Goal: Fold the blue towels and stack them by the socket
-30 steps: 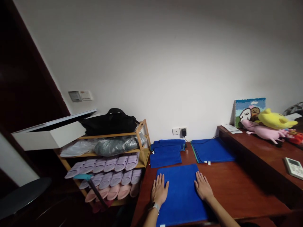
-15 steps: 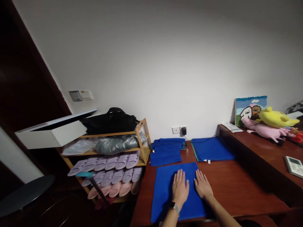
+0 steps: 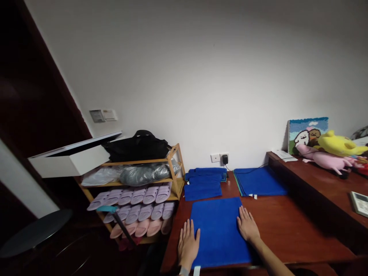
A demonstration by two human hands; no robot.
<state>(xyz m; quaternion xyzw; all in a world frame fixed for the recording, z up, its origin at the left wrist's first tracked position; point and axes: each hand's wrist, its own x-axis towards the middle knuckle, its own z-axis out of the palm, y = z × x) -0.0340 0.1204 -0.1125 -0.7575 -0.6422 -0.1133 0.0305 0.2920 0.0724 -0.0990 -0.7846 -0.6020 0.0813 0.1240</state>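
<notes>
A blue cloth (image 3: 218, 234) lies spread flat near the front of the reddish-brown table, a white tag at its lower left corner. My left hand (image 3: 188, 243) rests over the cloth's left edge, fingers stretched out. Over the right edge lies my right hand (image 3: 247, 225), flat with its fingers extended. Neither hand holds anything. Behind the cloth, folded blue cloths (image 3: 202, 188) sit in an overlapping row at the back left. A flat stack of blue cloths (image 3: 260, 182) with green edging lies at the back right.
Left of the table stands a wooden rack (image 3: 175, 176) with purple and pink slippers and a black bag (image 3: 138, 147) on top. A plug (image 3: 225, 159) sits in the wall socket. Plush toys (image 3: 324, 159) and a white device (image 3: 360, 203) lie on the raised ledge at right.
My left hand has moved left from the middle of the cloth to its left edge. My right hand stays at the right edge. The view has shifted slightly.
</notes>
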